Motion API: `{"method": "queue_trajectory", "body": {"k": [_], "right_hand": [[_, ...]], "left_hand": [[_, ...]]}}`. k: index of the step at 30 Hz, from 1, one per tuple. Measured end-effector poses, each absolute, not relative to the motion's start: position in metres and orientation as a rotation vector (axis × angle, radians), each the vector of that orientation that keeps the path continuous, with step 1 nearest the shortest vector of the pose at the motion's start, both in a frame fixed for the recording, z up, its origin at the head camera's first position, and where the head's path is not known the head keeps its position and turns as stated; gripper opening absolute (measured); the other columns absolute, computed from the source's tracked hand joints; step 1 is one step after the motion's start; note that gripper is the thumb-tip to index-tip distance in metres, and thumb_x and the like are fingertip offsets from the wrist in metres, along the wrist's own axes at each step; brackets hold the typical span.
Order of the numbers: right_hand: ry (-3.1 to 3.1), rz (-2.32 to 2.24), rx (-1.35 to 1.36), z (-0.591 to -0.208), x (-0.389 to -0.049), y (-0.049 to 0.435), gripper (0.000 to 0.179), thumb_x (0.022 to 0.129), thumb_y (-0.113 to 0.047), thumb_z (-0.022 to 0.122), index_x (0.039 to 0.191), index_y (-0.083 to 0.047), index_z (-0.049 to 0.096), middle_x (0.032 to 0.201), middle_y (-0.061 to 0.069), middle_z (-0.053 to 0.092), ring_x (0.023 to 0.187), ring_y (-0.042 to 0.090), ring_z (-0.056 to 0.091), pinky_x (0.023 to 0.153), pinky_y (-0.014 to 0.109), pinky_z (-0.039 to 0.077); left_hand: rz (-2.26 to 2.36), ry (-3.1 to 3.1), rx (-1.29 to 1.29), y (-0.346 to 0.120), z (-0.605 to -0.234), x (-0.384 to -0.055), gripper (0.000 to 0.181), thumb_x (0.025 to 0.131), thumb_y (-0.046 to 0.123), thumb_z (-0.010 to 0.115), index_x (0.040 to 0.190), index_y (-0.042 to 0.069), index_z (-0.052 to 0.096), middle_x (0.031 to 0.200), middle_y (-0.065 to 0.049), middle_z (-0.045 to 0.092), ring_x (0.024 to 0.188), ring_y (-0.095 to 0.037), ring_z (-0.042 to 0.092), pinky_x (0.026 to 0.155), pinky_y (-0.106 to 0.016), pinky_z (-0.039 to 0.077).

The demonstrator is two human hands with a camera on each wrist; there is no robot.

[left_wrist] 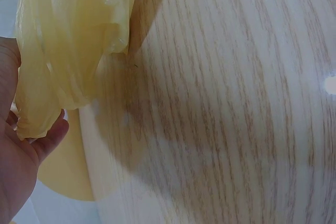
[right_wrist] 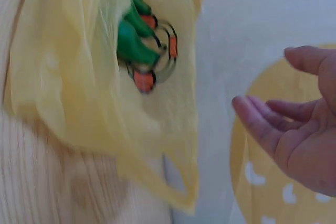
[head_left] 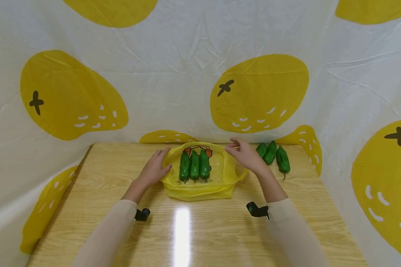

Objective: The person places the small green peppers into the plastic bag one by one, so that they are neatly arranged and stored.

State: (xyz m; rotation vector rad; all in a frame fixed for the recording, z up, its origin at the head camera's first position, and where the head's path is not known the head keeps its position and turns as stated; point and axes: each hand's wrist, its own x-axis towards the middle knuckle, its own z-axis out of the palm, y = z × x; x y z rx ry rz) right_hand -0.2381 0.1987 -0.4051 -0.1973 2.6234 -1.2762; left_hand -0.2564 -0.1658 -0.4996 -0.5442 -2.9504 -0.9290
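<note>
A yellow plastic bag (head_left: 200,194) lies on the table with its mouth spread wide. Three green peppers (head_left: 194,167) sit side by side inside it, stems toward the near side. My left hand (head_left: 152,170) holds the bag's left edge, and in the left wrist view the thin film (left_wrist: 73,40) passes between thumb and fingers. On the other side my right hand (head_left: 248,155) hovers by the bag's right rim with its fingers loosely extended. The right wrist view shows a gap between that hand (right_wrist: 302,114) and the bag's handle loop (right_wrist: 157,182).
Three more green peppers (head_left: 270,152) lie together at the table's back right, just beyond my right hand. A white cloth (head_left: 173,100) with large yellow fruit prints hangs behind and at both sides of the wooden table (head_left: 220,237).
</note>
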Motion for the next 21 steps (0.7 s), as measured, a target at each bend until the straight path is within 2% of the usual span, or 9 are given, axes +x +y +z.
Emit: {"method": "queue_trajectory", "body": {"k": [5,8,10,12,15,17,21], "right_hand": [[2.581,-1.449,-0.206,-0.404,-0.241,0.231,0.065,0.109,-0.038,0.053,0.161,-0.005,0.032,0.148,0.022,0.051,0.135,0.041,0.052,0.110,0.052,0.049],[2.523,-1.572,-0.193,-0.405,-0.244,0.252,0.065,0.109,-0.036,0.051,0.161,-0.003,0.030,0.149,0.024,0.048,0.137,0.039,0.051,0.109,0.035,0.052],[2.512,-1.647,-0.183,-0.407,-0.245,0.265,0.065,0.109,-0.035,0.051,0.160,-0.001,0.030,0.149,0.024,0.048,0.132,0.027,0.058,0.103,0.023,0.053],[2.494,-1.741,-0.189,-0.411,-0.247,0.279,0.065,0.109,-0.034,0.051,0.159,0.002,0.030,0.143,0.017,0.052,0.128,0.020,0.060,0.098,0.015,0.053],[2.468,-1.900,-0.201,-0.418,-0.248,0.300,0.064,0.109,-0.032,0.052,0.156,0.005,0.032,0.133,0.003,0.058,0.118,0.007,0.065,0.095,0.014,0.053],[2.445,-2.002,-0.200,-0.425,-0.249,0.315,0.061,0.108,-0.029,0.054,0.154,0.006,0.033,0.127,-0.006,0.060,0.117,0.006,0.065,0.094,0.013,0.053],[2.594,-1.971,-0.049,-0.437,-0.252,0.342,0.054,0.108,-0.032,0.055,0.152,-0.003,0.043,0.124,-0.017,0.061,0.110,-0.004,0.061,0.091,0.008,0.051]], "left_hand": [[-0.915,-2.948,-0.551,-0.167,-0.498,-0.257,0.073,0.098,0.018,0.071,0.160,0.009,0.035,0.151,-0.025,0.046,0.138,-0.043,0.049,0.113,-0.059,0.044],[-0.910,-2.951,-0.554,-0.168,-0.498,-0.257,0.073,0.098,0.019,0.071,0.160,0.008,0.035,0.151,-0.025,0.046,0.137,-0.044,0.049,0.113,-0.059,0.044],[-0.913,-2.952,-0.552,-0.169,-0.498,-0.257,0.072,0.098,0.019,0.071,0.160,0.009,0.035,0.151,-0.025,0.046,0.138,-0.044,0.049,0.113,-0.059,0.044],[-0.916,-2.952,-0.549,-0.169,-0.499,-0.256,0.072,0.098,0.020,0.070,0.160,0.009,0.035,0.151,-0.024,0.046,0.138,-0.043,0.049,0.113,-0.059,0.044],[-0.926,-2.952,-0.544,-0.169,-0.499,-0.254,0.072,0.098,0.019,0.070,0.160,0.009,0.035,0.151,-0.024,0.046,0.138,-0.043,0.049,0.112,-0.060,0.045],[-0.928,-2.953,-0.540,-0.168,-0.499,-0.253,0.072,0.098,0.019,0.070,0.160,0.009,0.036,0.151,-0.024,0.046,0.137,-0.044,0.049,0.112,-0.060,0.045],[-0.925,-2.953,-0.536,-0.169,-0.499,-0.251,0.072,0.098,0.020,0.070,0.160,0.009,0.035,0.151,-0.024,0.046,0.138,-0.043,0.049,0.112,-0.060,0.045]]}}
